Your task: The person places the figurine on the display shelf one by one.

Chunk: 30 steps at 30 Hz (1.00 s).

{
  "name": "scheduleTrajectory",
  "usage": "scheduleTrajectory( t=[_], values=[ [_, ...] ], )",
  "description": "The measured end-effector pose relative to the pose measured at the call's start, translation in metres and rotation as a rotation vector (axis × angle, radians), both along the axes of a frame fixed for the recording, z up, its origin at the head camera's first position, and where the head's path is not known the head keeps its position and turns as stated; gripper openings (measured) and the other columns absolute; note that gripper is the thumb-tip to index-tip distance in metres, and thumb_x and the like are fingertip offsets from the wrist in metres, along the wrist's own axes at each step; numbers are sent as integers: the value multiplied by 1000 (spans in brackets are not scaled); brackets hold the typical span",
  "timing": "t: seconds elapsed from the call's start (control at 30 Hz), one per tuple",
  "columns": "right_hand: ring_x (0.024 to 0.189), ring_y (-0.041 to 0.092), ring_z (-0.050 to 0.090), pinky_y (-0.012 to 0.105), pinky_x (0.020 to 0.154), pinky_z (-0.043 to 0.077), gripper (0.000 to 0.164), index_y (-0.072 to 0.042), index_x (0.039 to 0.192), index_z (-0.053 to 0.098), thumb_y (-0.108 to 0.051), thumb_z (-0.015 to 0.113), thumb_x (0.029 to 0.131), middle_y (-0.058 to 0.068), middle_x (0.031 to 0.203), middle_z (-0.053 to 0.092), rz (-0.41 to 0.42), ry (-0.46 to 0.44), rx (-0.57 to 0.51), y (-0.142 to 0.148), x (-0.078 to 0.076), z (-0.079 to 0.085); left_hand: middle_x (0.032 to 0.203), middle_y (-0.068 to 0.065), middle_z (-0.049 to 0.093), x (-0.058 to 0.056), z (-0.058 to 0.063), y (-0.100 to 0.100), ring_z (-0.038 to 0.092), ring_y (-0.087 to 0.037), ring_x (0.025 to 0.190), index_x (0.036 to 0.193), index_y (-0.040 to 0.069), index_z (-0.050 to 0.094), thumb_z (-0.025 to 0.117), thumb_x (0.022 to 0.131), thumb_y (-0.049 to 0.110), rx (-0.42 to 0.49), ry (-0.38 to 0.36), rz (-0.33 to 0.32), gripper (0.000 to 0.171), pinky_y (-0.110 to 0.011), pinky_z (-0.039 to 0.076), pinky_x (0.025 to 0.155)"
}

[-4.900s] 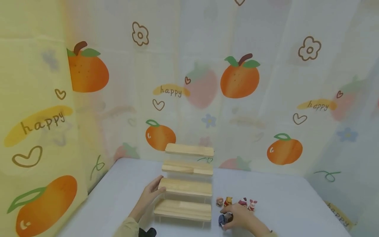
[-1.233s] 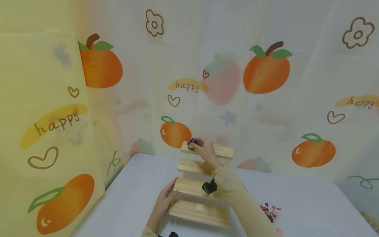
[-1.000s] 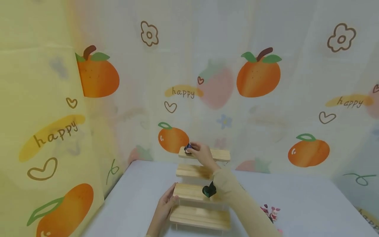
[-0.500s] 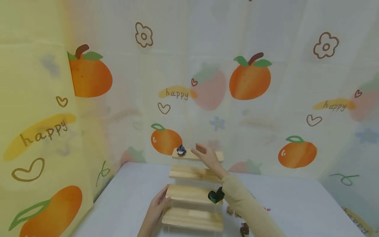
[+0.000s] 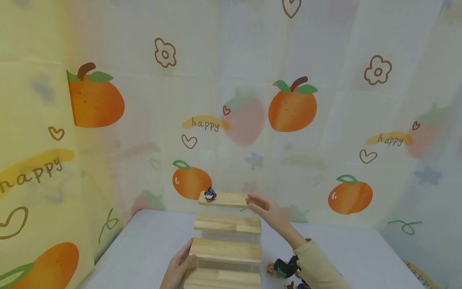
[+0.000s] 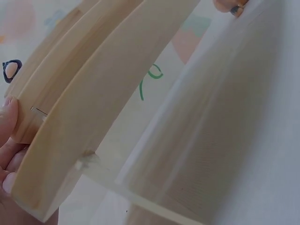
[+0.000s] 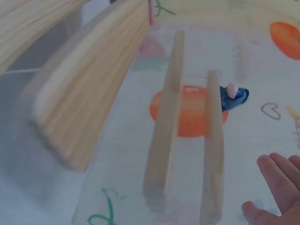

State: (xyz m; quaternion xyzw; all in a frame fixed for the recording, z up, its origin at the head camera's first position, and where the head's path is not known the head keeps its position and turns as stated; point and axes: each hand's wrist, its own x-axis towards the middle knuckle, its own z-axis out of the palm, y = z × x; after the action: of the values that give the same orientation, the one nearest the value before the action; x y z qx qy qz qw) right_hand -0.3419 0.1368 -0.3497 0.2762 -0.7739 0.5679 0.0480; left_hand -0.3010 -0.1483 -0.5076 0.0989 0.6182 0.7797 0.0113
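Observation:
A small blue donkey figurine (image 5: pixel 210 194) stands on the left end of the top step of a four-tier wooden display stand (image 5: pixel 225 248); the right wrist view shows the same blue figurine (image 7: pixel 234 99). My left hand (image 5: pixel 177 268) grips the left end of the third step from the top. In the left wrist view, the thumb and fingers of the left hand (image 6: pixel 7 121) pinch that board's end. Beside the right end of the top step, my right hand (image 5: pixel 268 210) hovers with fingers extended, holding nothing; its fingers also show in the right wrist view.
Several small figurines (image 5: pixel 270 268) lie on the white table right of the stand, partly hidden by the right sleeve (image 5: pixel 319 263) and the dark device (image 5: pixel 285 268) at that wrist. A fruit-printed curtain (image 5: pixel 231 80) rises behind the table and on the left.
The right hand carried the donkey figurine from the table to the top step, let it go, and drew back to the right. The left hand keeps its grip on the stand.

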Motion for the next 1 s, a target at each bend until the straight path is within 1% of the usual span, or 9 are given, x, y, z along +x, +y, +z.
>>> scheduleTrajectory(
  t=[0.07, 0.2, 0.3, 0.4, 0.53, 0.67, 0.8, 0.9, 1.0],
  values=[
    [108, 28, 51, 36, 91, 42, 41, 8, 127, 43, -12, 51, 92, 22, 120, 52, -6, 24, -5, 19, 9, -7, 143, -21, 16, 0, -2, 5, 14, -29, 129, 138, -8, 18, 52, 91, 14, 8, -16, -18, 62, -29, 24, 98],
    [100, 21, 57, 27, 86, 45, 34, 12, 120, 47, -3, 50, 90, 27, 111, 55, -22, 71, -58, 48, 24, -17, 143, -19, 15, 0, -1, 9, 14, -28, 129, 138, -7, 16, 51, 92, 15, -8, -23, -46, 62, -28, 25, 97],
    [98, 16, 58, 26, 86, 45, 31, 12, 117, 48, -2, 50, 91, 25, 109, 56, -5, 67, -90, 57, 29, -21, 143, -18, 15, 0, 3, 5, 14, -28, 129, 138, -7, 17, 50, 92, 14, -38, -9, -25, 61, -23, 28, 95],
    [99, 17, 57, 28, 86, 45, 31, 12, 117, 48, -4, 50, 91, 23, 109, 57, 18, 47, -103, 63, 32, -25, 143, -18, 17, -1, 6, 0, 15, -28, 129, 138, -8, 18, 48, 93, 12, -82, 12, 4, 58, -17, 30, 91],
    [97, 20, 58, 28, 84, 47, 28, 13, 114, 50, -2, 49, 91, 24, 106, 58, 18, 52, -73, 73, 36, -36, 144, -17, 13, -2, 7, -1, 12, -28, 130, 139, -7, 15, 47, 93, 15, -103, 24, -8, 60, -13, 28, 90],
    [95, 26, 59, 27, 80, 48, 24, 12, 111, 51, 2, 50, 89, 25, 103, 58, 37, 56, -31, 82, 45, -52, 145, -17, 11, 1, 6, -2, 11, -24, 129, 139, -7, 13, 49, 92, 16, -89, -3, 9, 63, -12, 27, 91],
    [95, 26, 59, 28, 79, 49, 24, 8, 110, 54, -1, 53, 88, 16, 102, 61, 41, 13, 31, 92, 57, -67, 145, -16, 12, 3, 3, 0, 11, -21, 128, 139, -8, 14, 49, 92, 13, -71, -11, 29, 62, -11, 26, 91],
    [94, 21, 59, 32, 79, 50, 24, 4, 109, 56, -6, 57, 87, 11, 102, 62, 29, -22, 120, 100, 64, -79, 145, -17, 13, 2, 3, 2, 12, -23, 129, 139, -8, 14, 50, 92, 15, -73, -4, 31, 64, -12, 26, 91],
    [92, 23, 58, 38, 76, 50, 25, 1, 105, 59, -11, 63, 84, 11, 100, 62, 18, -68, 264, 108, 70, -89, 145, -16, 14, 0, 5, 5, 14, -24, 129, 139, -7, 15, 51, 91, 16, -51, -12, 21, 64, -14, 27, 92]
  ],
)
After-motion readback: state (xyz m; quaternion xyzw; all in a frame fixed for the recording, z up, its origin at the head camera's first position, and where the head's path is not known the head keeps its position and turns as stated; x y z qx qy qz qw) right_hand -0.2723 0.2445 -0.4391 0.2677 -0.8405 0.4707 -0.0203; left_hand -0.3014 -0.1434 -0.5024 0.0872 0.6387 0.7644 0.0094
